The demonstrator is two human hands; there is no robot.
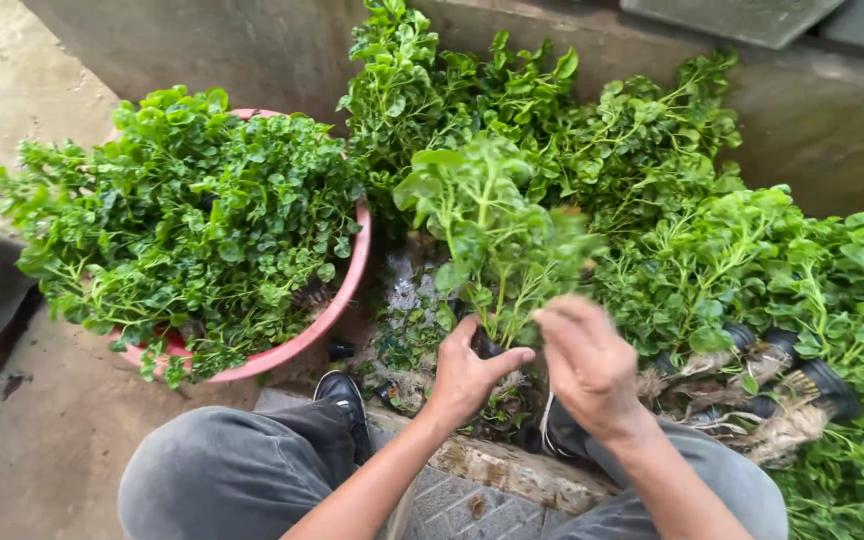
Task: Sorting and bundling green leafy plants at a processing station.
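The left hand (467,375) grips a leafy green bunch (497,235) by its stems, held upright; the right hand (587,362), fingers loosely curled, touches the same stems. Right of the bunch, a heap of greens (712,240) lies against the concrete wall (812,120). Left of it, a pink basin (337,300) is filled with greens, bare floor (42,440) beside its rim.

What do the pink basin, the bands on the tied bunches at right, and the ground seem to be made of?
Pink basin: probably plastic; thin, even rim in one smooth colour with a slight sheen.
Black bands: look like rubber, possibly cut tubing; matte black rings cinched around the pale root ends.
Ground: concrete or cement by its look; grey, rough, stained and matte.
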